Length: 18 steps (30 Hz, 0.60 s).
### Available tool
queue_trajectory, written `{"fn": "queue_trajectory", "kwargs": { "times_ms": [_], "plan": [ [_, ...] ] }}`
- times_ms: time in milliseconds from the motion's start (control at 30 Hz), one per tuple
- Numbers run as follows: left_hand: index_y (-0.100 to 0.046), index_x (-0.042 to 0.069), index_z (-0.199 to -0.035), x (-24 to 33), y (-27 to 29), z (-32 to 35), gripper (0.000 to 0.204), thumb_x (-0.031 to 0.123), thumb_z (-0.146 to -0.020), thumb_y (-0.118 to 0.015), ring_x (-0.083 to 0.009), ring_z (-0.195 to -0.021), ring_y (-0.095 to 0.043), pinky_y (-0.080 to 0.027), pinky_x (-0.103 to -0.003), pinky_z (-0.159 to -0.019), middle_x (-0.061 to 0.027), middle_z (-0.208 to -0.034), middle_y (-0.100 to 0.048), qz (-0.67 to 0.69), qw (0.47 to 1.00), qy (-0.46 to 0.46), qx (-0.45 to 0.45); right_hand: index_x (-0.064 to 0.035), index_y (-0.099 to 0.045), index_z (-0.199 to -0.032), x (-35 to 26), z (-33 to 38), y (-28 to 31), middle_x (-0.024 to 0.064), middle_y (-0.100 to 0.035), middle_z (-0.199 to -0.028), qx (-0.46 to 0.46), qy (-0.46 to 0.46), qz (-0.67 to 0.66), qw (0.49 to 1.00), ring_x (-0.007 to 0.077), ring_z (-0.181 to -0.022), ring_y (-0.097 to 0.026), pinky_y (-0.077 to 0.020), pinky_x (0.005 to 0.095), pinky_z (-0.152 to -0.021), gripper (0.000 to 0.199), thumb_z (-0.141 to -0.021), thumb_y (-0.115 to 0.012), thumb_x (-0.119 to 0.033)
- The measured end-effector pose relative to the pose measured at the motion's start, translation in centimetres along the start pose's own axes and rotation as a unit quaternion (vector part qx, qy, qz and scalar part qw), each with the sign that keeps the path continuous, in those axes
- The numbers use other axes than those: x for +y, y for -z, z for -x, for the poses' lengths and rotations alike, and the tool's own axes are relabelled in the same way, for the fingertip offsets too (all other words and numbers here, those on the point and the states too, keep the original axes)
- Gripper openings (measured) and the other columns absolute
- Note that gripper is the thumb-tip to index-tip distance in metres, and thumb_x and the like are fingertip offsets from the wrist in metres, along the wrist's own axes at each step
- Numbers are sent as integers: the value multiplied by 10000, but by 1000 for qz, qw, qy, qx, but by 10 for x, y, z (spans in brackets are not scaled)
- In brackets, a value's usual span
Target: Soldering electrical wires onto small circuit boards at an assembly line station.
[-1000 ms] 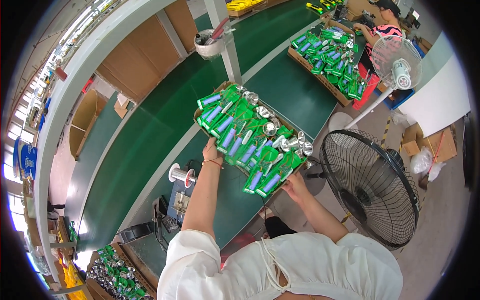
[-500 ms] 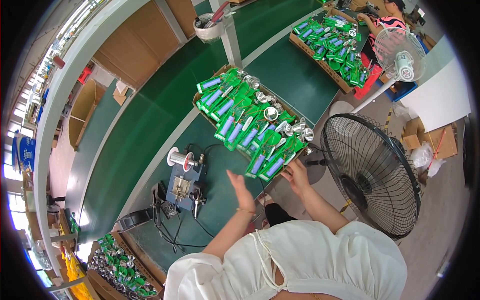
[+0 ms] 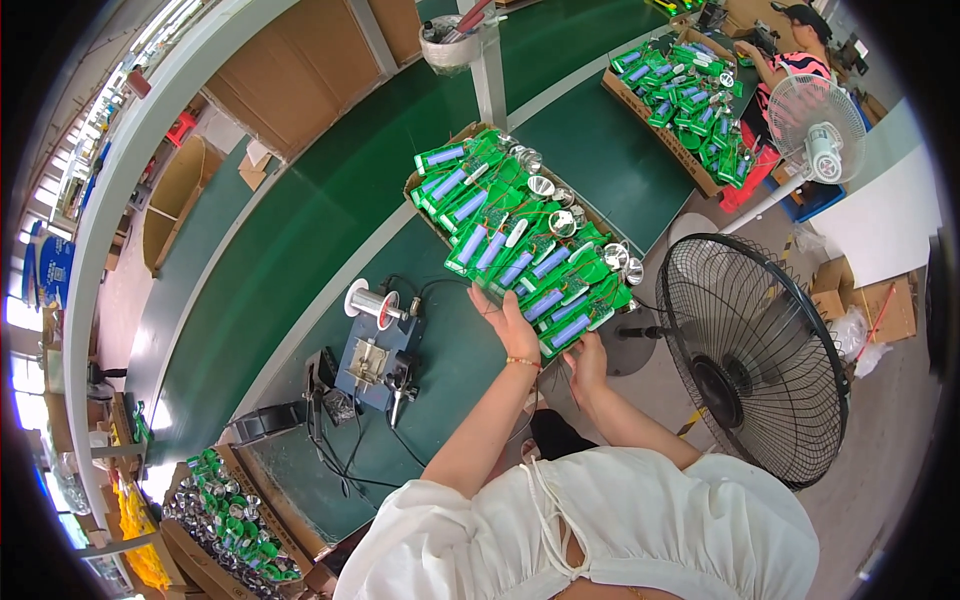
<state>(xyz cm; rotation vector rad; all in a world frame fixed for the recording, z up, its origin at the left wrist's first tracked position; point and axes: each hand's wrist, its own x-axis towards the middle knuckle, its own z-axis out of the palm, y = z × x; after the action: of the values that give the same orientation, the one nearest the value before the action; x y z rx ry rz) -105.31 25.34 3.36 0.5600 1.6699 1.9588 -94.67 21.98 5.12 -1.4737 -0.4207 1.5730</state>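
Observation:
A cardboard box point(image 3: 462, 133) stands in front of me on the green bench, heaped with green circuit assemblies point(image 3: 515, 265). They carry purple battery cells, thin wires and shiny round reflector cups. My left hand point(image 3: 508, 328) lies against the near left side of the box, fingers stretched and thumb apart, touching its side or the assemblies there. At the near right corner, my right hand point(image 3: 587, 362) has its fingers closed round the box's edge; some fingertips are hidden beneath. A bracelet circles my left wrist.
Left of the box are a solder wire spool point(image 3: 374, 303) on a blue-grey fixture point(image 3: 372, 362), and black cables. A large black fan point(image 3: 755, 365) stands close on the right. Another filled box point(image 3: 655, 125) lies farther off, near a person point(image 3: 800, 60). A box of parts point(image 3: 240, 520) sits lower left.
My left hand has moved from open air beside the box to its near left side. The right hand stays at the near corner. The whole view has shifted slightly.

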Motion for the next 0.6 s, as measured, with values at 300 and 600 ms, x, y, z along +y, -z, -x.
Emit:
{"fn": "queue_trajectory", "kwargs": {
  "times_ms": [300,600],
  "plan": [
    [-153,-8,-1371,22,6,-10,592,142,-871,-432,-266,-1317,-171,-120,-357,-1067,-184,-1431,-141,97,995,18,-18,-127,-517,-913,4,-7,-9,-8,-551,-876,32,-10,-40,999,98,-824,-507,-387,294,-745,217,-842,-385,-284],
    [-81,40,-1391,31,28,-2,629,180,-884,-426,-301,-1332,-128,-127,-370,-1068,-204,-1432,-119,164,982,83,-43,-146,-506,-868,13,-5,-6,-30,-540,-890,28,-10,-91,995,108,-862,-491,-356,350,-819,153,-801,-430,-260]
  ]
}}
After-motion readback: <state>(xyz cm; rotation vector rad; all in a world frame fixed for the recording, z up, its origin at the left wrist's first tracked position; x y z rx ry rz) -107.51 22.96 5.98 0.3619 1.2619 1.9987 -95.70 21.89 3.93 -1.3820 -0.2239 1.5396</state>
